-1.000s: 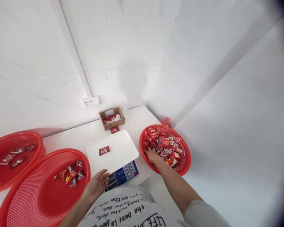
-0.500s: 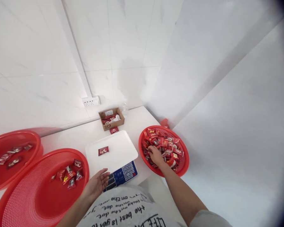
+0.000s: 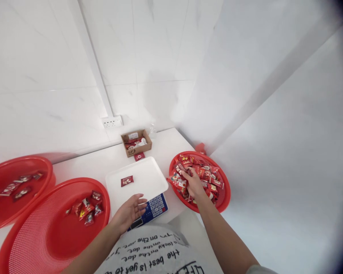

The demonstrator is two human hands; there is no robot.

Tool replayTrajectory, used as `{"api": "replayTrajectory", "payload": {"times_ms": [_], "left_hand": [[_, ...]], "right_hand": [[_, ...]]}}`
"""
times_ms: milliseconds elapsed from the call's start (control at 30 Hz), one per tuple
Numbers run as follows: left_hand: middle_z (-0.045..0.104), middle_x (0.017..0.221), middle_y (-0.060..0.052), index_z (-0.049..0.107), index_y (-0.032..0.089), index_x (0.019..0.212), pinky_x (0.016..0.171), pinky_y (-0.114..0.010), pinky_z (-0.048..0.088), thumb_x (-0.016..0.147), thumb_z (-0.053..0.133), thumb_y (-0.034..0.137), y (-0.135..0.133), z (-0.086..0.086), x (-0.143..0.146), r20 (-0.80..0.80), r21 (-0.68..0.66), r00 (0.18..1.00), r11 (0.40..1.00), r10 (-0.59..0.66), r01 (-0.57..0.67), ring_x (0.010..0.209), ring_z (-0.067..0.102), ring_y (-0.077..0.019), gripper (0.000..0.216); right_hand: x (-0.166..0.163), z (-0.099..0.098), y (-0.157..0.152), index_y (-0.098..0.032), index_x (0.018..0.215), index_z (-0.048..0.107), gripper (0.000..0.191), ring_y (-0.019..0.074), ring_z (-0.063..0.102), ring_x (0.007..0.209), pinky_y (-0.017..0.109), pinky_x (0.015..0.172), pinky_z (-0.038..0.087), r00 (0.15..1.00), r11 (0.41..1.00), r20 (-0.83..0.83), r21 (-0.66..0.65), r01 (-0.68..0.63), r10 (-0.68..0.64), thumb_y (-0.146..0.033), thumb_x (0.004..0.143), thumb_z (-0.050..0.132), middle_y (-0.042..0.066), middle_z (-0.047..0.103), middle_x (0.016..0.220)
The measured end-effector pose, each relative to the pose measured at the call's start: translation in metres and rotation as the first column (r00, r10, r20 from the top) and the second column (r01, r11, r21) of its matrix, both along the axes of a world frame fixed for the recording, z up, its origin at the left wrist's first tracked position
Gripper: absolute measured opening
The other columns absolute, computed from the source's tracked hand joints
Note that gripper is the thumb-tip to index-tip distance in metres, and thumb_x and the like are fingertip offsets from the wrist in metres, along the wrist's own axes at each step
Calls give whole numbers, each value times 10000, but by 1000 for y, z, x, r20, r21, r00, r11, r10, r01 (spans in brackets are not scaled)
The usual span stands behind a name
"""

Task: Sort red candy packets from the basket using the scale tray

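My right hand [image 3: 194,183] is over the red basket [image 3: 226,194] on the right, its fingers closed on a dark red wrapped candy [image 3: 179,167]. Many wrapped candies [image 3: 207,173] fill that basket beneath and around the hand. My left hand [image 3: 129,213] hangs with fingers apart and nothing in it, just above the front edge of the scale's white tray [image 3: 148,175]. On the tray lies one dark red packet [image 3: 127,180]. Part of the scale's blue keypad [image 3: 156,207] shows below the tray, beside my left fingers.
At the left are a large red basket [image 3: 25,236] with several candies in one side and another red basket [image 3: 44,167] holding a few more. A small cardboard box [image 3: 137,150] of packets stands behind the scale, with a red packet [image 3: 139,156] in front. A socket [image 3: 112,121] is on the wall.
My right hand has lifted a little in the basket and now holds a candy. My left hand has moved right and slightly up, toward the scale.
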State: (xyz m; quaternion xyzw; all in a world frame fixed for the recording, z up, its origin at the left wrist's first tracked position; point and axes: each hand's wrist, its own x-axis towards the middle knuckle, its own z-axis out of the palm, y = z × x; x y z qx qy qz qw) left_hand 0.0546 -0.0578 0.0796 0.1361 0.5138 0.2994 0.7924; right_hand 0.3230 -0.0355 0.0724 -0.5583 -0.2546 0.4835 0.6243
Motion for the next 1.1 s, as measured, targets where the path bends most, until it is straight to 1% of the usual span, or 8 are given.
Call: {"api": "replayTrajectory", "payload": {"times_ms": [133,200,300,500,667,800,967,1100], "left_hand": [[565,1166,-92,537,221,1097,765,-339,515,783,607,356,2,16,18,124,141,986,986,-108,90,987,591,-205,349],[576,1144,-88,525,230,1102,742,-351,519,776,619,348,3,17,22,174,180,974,977,-145,113,943,611,-213,360],[624,1011,-88,511,203,1076,672,-334,528,750,652,264,3,9,20,133,158,984,983,-120,98,799,648,-200,361],[650,886,-66,488,193,1055,598,-291,523,749,636,218,-4,-11,-4,-20,64,999,997,-35,36,667,651,-170,341],[650,877,-62,491,182,1004,615,-285,528,778,601,180,-4,-16,-20,-71,26,995,997,75,-74,656,654,-156,251],[659,883,-90,491,152,985,645,-275,532,777,589,115,-2,-18,-27,-113,16,978,985,174,-173,683,665,-165,233],[664,863,-99,463,146,1069,677,-282,531,777,590,100,6,-25,-27,-188,74,949,967,252,-242,692,670,-172,321],[652,927,-75,416,201,1189,682,-279,522,764,608,105,23,-29,-21,-242,153,934,961,262,-230,707,657,-151,476]], "right_hand": [[-58,10,-4,-237,765,474,360,149,604,722,312,715,485,956,984,-239,8,-176,173,-331,554,750,-46,630,767],[-82,8,-7,-230,771,481,355,141,604,719,296,706,483,921,964,-291,7,-266,257,-323,561,752,-40,635,775],[-102,-2,-9,-221,765,493,336,131,601,697,280,691,482,886,936,-330,-17,-351,326,-328,572,747,-39,631,753],[-107,-27,5,-205,700,502,362,102,568,591,267,626,491,903,922,-341,-188,-339,263,-342,508,776,-43,597,675],[-114,-36,24,-203,745,505,351,90,566,603,262,629,496,919,932,-251,-121,-342,305,-373,557,747,-40,588,699],[-111,-46,29,-212,807,500,345,73,512,492,245,538,477,967,959,-107,-142,-246,232,-363,591,723,-82,517,596],[-98,-55,18,-229,813,511,276,97,545,537,254,522,486,972,954,-102,-195,-229,212,-328,636,698,-48,544,653],[-95,-52,12,-247,945,524,349,113,579,613,284,628,515,943,932,-191,-190,-309,274,-274,637,684,-41,556,699]]}}
